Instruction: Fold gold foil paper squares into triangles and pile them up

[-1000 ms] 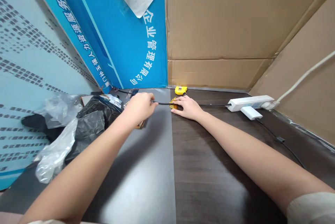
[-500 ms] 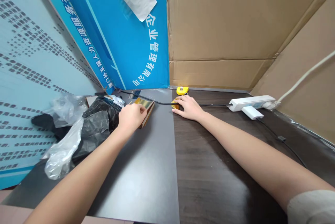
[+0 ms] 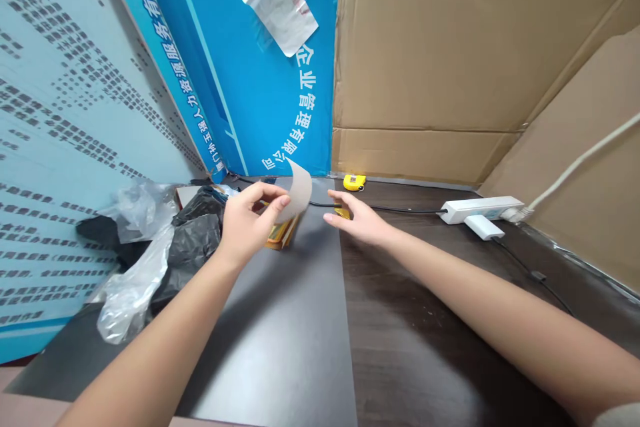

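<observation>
My left hand pinches a thin, greyish, bent sheet between thumb and fingers, lifted off the surface. Below it, a stack of gold and brown flat pieces stands on the grey mat, partly covered by the hand and sheet. My right hand is open, fingers apart and pointing left, over the dark wood-look table. By its fingers lies a small gold piece, partly hidden by them. A yellow tape measure sits just behind, against the cardboard wall.
Crumpled clear and black plastic bags are heaped at the left. A black cable runs behind both hands to a white power strip with a white adapter. Blue printed panels and cardboard wall the back.
My left hand has lifted a thin sheet from the gold stack. My right hand has come up off the small gold piece and its fingers have spread. The view has shifted slightly.
</observation>
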Action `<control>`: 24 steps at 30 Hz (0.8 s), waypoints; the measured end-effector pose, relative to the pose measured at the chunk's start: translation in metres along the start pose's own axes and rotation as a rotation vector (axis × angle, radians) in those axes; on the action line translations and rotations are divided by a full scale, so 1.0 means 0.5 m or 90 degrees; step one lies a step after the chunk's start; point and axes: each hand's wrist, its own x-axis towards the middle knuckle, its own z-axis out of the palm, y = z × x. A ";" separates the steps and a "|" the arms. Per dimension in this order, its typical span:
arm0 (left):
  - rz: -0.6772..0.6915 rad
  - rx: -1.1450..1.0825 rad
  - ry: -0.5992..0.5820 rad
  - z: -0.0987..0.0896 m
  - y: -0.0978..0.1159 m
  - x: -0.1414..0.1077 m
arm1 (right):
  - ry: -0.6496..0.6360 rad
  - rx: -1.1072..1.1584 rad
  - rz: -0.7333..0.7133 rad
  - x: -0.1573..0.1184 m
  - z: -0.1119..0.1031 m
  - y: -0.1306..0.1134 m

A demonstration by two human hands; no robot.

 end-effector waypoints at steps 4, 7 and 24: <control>0.099 -0.315 -0.070 0.017 0.027 -0.027 | -0.017 0.167 0.020 -0.061 0.023 -0.048; 0.115 -0.355 -0.122 0.032 0.025 -0.037 | 0.034 0.211 0.047 -0.112 0.017 -0.063; 0.336 -0.153 -0.285 0.085 -0.038 -0.117 | 0.073 0.213 0.065 -0.197 -0.020 -0.019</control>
